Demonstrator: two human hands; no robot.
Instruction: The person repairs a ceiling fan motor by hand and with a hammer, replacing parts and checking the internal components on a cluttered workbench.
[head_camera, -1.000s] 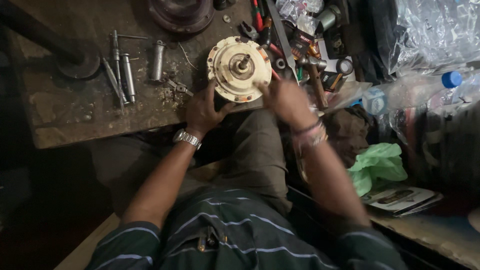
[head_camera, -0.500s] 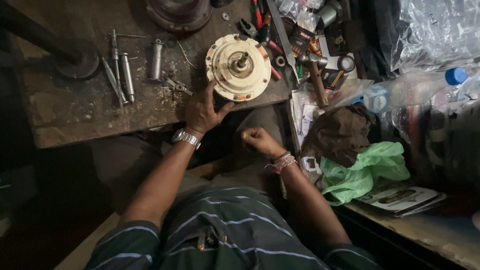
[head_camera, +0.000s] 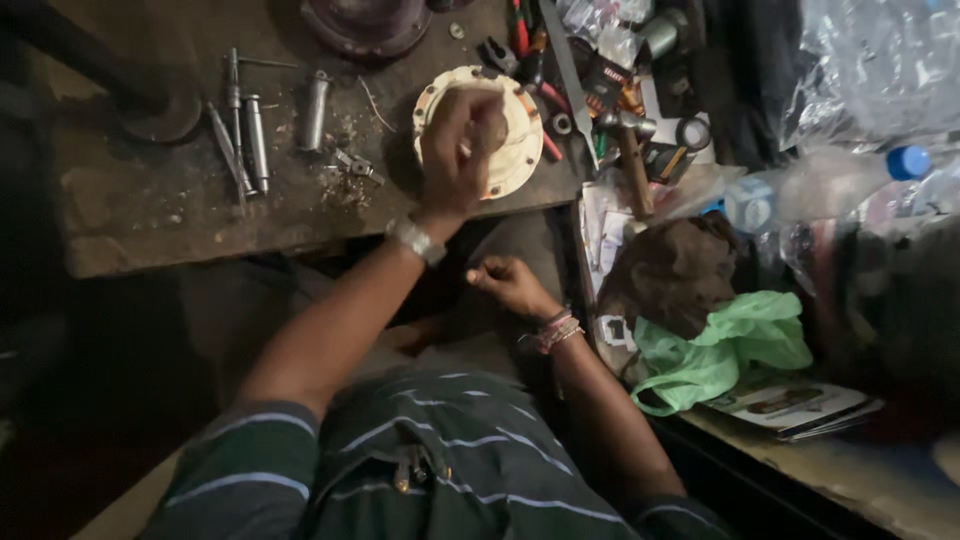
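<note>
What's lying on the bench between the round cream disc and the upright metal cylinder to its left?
In the head view, small metal bits and debris lie between the disc and the cylinder.

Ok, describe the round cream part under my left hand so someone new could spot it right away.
Start at the worn wooden workbench and go to its near edge by the pile of tools. There the left hand rests on a round cream disc. It is the only pale, plate-shaped piece there; the metal rods to its left are thin and grey.
</note>
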